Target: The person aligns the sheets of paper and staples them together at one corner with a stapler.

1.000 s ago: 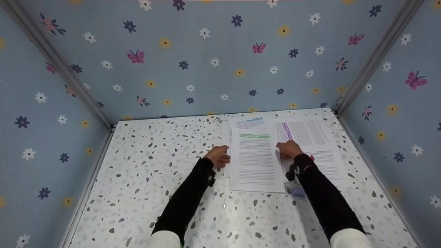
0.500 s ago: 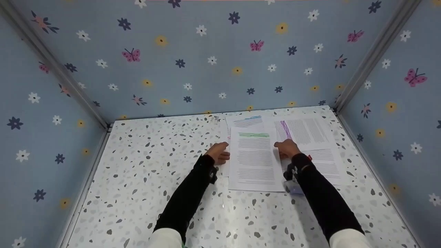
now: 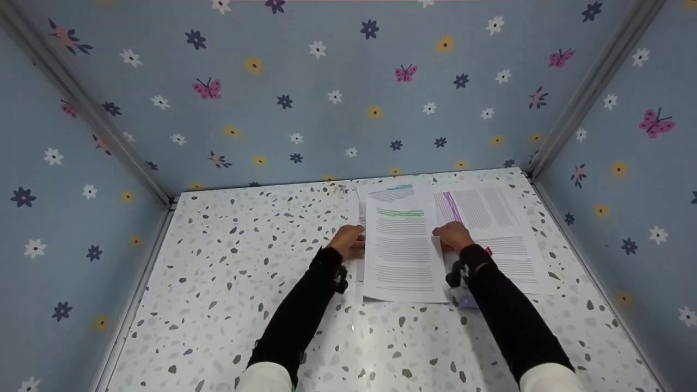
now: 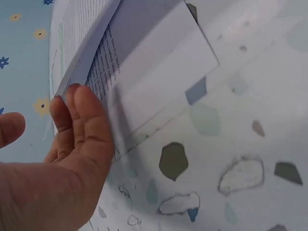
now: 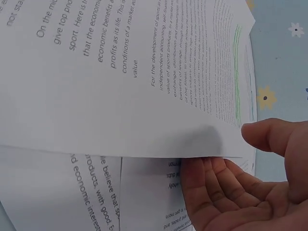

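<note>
A printed sheet of paper [image 3: 403,250] with green marking across its top lies between my two hands, its lower left corner raised. At its left edge is my left hand [image 3: 348,241], fingertips at the edge; the left wrist view shows the fingers [image 4: 91,115] fairly straight and the thumb apart. On the other side, my right hand [image 3: 456,237] has its fingers [image 5: 211,185] partly hidden under the sheet's edge. The right thumb stands above the edge, spaced from those fingers. Another printed sheet [image 4: 159,53] lies beneath on the left.
Behind is a sheet with blue marking [image 3: 395,190]. To the right lie a sheet with purple marking [image 3: 479,209] and another printed page [image 3: 514,264]. A purplish object [image 3: 466,300] sits by the right forearm. Patterned walls [image 3: 326,81] enclose the speckled table [image 3: 245,234].
The green-marked sheet has lifted at its left side and lower left corner, its edge shifting slightly right. My left hand has moved slightly right with it; my right hand has barely moved.
</note>
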### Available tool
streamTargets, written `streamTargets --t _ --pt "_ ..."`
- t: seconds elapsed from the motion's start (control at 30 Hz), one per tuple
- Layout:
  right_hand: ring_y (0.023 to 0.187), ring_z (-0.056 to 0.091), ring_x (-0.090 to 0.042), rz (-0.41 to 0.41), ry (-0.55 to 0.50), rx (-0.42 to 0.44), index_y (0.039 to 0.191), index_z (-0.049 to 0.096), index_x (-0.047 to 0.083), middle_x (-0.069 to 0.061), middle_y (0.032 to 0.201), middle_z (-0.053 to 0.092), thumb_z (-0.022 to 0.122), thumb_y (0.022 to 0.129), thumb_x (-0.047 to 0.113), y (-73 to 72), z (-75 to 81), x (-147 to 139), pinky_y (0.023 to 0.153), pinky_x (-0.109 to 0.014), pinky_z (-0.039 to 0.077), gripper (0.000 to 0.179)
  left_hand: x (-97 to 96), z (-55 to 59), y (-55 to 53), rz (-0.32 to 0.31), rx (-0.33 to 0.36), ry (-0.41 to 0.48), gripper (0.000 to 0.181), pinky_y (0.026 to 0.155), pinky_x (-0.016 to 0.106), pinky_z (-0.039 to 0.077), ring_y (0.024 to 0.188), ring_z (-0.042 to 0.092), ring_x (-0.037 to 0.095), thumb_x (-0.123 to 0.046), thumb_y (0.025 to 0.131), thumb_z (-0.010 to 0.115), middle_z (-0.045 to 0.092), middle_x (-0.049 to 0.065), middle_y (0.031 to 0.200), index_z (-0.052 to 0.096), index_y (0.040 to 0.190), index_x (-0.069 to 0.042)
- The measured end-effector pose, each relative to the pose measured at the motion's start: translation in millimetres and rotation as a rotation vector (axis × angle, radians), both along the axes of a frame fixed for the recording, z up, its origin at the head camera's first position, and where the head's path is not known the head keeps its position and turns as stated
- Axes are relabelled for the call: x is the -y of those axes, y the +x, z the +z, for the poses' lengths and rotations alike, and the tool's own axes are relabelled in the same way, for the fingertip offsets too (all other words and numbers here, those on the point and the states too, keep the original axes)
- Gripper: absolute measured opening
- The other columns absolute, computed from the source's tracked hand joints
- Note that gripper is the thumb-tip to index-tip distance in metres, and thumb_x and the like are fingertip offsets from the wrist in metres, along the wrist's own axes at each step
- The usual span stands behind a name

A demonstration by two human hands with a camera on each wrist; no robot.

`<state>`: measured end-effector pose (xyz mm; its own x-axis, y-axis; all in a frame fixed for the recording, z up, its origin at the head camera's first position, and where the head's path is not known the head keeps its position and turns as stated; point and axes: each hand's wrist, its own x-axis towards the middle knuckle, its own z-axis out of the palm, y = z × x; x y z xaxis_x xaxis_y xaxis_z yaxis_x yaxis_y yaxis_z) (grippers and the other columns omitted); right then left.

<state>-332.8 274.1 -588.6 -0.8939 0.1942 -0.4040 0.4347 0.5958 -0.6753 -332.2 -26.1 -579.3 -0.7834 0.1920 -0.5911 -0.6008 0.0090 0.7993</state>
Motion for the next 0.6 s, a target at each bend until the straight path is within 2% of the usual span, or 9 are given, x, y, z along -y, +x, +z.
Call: streamTargets --t 0.07,0.13,0.2,0.3,0.43,0.6 --pt "0.082 0.06 -0.02 -0.017 -0.026 -0.034 0.117 0.068 -0.01 -0.011 0.096 0.067 0.062 0.095 0.017 2.3 0.7 1 0.067 -0.027 0.047 0.036 -4.7 -3.8 -1.8 -0.002 -0.022 0.036 0.045 0.093 0.041 0.053 0.107 0.066 0.029 -0.021 0.106 0.053 0.061 0.02 0.126 0.045 0.144 0.001" --pt "0.081 0.061 -0.019 -0.027 -0.049 -0.058 0.115 0.069 -0.01 -0.012 0.096 0.068 0.065 0.094 0.015 4.7 1.3 2 0.067 -0.027 0.048 0.034 -7.7 -8.7 -2.8 -0.017 -0.054 0.02 0.041 0.086 0.037 0.056 0.1 0.069 0.026 -0.018 0.104 0.057 0.066 0.018 0.118 0.052 0.138 0.005" --pt "0.078 0.062 -0.017 -0.022 -0.058 -0.087 0.113 0.07 -0.01 -0.012 0.094 0.07 0.066 0.093 0.013 7.3 2.1 4 0.066 -0.028 0.05 0.032 -8.2 -13.3 -2.4 -0.028 -0.101 -0.042 0.033 0.076 0.032 0.056 0.087 0.069 0.021 -0.014 0.102 0.061 0.071 0.014 0.105 0.061 0.128 0.007" --pt "0.075 0.065 -0.016 -0.012 -0.085 -0.112 0.113 0.071 -0.01 -0.016 0.096 0.073 0.067 0.093 0.012 9.2 5.2 6 0.067 -0.029 0.054 0.03 -5.2 -15.8 -1.6 -0.013 -0.176 -0.146 0.02 0.063 0.028 0.051 0.068 0.062 0.015 -0.01 0.099 0.065 0.069 0.009 0.084 0.07 0.108 0.007" --pt "0.078 0.069 -0.018 -0.02 -0.106 -0.125 0.115 0.071 -0.007 -0.019 0.103 0.072 0.066 0.096 0.015 8.0 11.0 5 0.072 -0.033 0.057 0.03 3.8 -6.9 1.5 0.018 -0.24 -0.171 0.017 0.063 0.029 0.051 0.067 0.062 0.015 -0.01 0.098 0.065 0.068 0.009 0.081 0.072 0.1 0.007" --pt "0.085 0.072 -0.021 -0.025 -0.14 -0.124 0.121 0.069 -0.005 -0.02 0.11 0.071 0.065 0.098 0.018 6.1 21.7 7 0.079 -0.037 0.057 0.033 17.7 10.6 5.3 -0.023 -0.294 -0.167 0.021 0.073 0.033 0.057 0.079 0.069 0.019 -0.012 0.1 0.064 0.074 0.013 0.092 0.075 0.104 0.005"
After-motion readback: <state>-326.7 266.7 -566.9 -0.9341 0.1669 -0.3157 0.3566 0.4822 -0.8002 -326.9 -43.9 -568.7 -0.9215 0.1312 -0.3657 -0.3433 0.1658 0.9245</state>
